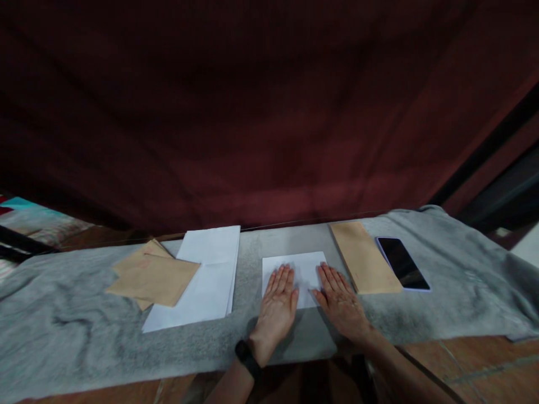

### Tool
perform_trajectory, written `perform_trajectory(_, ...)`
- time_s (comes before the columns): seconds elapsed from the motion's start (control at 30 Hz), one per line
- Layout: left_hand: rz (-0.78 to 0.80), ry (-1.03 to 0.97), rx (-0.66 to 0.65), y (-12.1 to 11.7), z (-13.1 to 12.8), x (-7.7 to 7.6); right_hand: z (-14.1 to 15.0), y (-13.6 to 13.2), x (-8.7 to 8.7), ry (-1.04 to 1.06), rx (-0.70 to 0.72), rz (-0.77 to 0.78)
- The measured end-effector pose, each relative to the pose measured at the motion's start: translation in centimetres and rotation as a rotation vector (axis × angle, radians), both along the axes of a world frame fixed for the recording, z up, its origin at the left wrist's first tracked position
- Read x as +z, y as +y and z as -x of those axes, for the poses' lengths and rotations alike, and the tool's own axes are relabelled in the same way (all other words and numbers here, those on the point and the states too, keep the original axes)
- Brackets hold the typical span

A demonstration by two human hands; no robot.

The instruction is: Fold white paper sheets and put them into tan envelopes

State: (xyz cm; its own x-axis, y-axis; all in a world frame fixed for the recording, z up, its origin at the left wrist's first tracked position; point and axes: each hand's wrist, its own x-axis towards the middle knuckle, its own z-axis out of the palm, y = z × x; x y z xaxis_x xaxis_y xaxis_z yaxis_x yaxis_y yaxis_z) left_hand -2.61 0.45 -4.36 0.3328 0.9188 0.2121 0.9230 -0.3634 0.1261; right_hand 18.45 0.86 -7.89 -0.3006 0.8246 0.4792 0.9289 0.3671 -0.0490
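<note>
A small folded white paper (302,268) lies on the grey cloth (76,331) in front of me. My left hand (278,300) rests flat on its left half, fingers stretched out and together. On the paper's right edge lies my right hand (339,300), also flat with fingers extended. Neither hand grips anything. A black band sits on my left wrist.
A stack of white sheets (202,280) lies left of the paper, with brown envelopes (154,278) overlapping its left side. Right of my hands are a brown envelope (364,255) and a dark phone (402,262). A dark red curtain (252,112) hangs behind.
</note>
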Motion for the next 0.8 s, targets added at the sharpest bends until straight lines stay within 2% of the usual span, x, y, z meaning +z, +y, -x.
perform_trajectory(0.13, -0.003, -0.021, -0.068, 0.5, -1.9, -0.4, 0.1, 0.0, 0.0, 0.008, 0.0, -0.018)
perform_trajectory(0.3, -0.014, -0.012, -0.02, 2.0, -2.4, -0.9, 0.0, 0.1, -0.2, -0.01, -0.007, -0.01)
perform_trajectory(0.57, 0.045, -0.013, 0.101, 4.6, -3.2, -0.6, -0.1, 0.2, -0.2, -0.035, 0.0, 0.037)
perform_trajectory(0.8, 0.022, -0.012, 0.084, 4.2, -3.1, -0.7, -0.4, 0.3, -0.3, -0.021, 0.021, 0.036)
